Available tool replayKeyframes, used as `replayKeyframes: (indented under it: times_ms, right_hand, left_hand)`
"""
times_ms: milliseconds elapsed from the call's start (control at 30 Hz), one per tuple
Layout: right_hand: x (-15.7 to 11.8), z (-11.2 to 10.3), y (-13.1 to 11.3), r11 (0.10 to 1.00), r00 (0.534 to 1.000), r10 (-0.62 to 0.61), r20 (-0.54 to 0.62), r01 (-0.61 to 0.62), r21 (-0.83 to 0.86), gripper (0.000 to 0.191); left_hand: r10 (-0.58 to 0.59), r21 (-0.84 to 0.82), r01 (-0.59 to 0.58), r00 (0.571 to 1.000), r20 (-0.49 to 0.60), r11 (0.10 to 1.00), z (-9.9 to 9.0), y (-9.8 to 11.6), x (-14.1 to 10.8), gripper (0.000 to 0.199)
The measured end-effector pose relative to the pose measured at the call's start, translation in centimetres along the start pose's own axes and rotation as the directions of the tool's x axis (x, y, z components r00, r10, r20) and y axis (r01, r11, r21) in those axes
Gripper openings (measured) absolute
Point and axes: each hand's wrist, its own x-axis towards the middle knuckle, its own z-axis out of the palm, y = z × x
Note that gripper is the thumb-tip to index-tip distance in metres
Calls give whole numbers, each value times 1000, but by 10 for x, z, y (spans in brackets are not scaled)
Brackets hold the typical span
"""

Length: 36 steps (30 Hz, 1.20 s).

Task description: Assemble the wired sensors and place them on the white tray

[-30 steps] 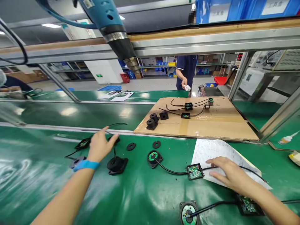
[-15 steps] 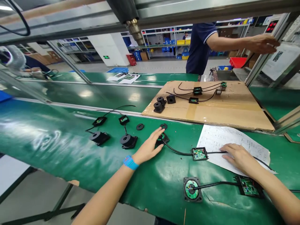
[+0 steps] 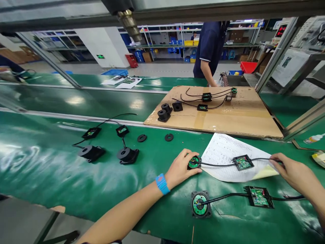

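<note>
My left hand, with a blue wristband, is closed around the edge of a black housing with a round green circuit board. A black cable runs right from it to a small open box with a circuit board, lying over a handwritten sheet of paper. Beyond that box, my right hand pinches the black cable between thumb and fingers. Nearer to me lies a second housing with a round board, wired to another open circuit box.
Two black cylindrical housings with cabled boxes stand at left. Two slotted black rings lie behind my left hand. Cardboard at the back bears more housings and cabled parts. A metal tool hangs overhead. A person stands behind the bench.
My left hand has taken the rear housing and brought it right and nearer. My right hand has moved right with the cable, and the circuit box has shifted right onto the paper. The person's arm has lowered.
</note>
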Motion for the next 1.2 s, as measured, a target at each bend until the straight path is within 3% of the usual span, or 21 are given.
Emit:
replayKeyframes:
  times_ms: [100,233,467,700,833,933,1000,1067,1133,1200]
  right_hand:
    - [1,14,7,1000,998,-10,61,11,-20,39]
    - [3,25,12,999,998,-32,58,34,-22,47]
    - [-2,29,30,992,995,84,45,-80,-93,44]
    - [-13,26,53,974,976,214,-26,-216,-65,40]
    - [-19,20,57,979,983,183,-29,-179,93,40]
    - [-14,4,65,954,974,213,-80,-190,231,44]
    - [0,-11,78,916,925,330,-188,-266,298,51]
    - [21,-25,95,859,819,483,-310,-374,350,55]
    - [46,-34,113,795,709,596,-377,-456,400,47]
    - [70,-39,125,728,630,679,-377,-509,459,37]
  left_hand:
    - [23,-7,-23,1000,8,1000,4,3,5,54]
    - [31,-2,-31,999,-17,1000,3,9,10,48]
    - [128,-5,-128,989,-75,992,16,31,44,53]
    - [126,-36,-123,986,110,992,49,31,66,58]
    - [144,-68,-137,982,119,988,39,30,60,63]
    - [164,-148,-156,985,49,977,19,33,34,66]
    - [208,-211,-211,977,-35,955,9,36,8,66]
    - [272,-287,-282,959,-75,915,5,40,-21,71]
    - [302,-362,-301,952,-53,882,8,43,-46,77]
    - [297,-406,-266,955,13,874,15,44,-62,79]
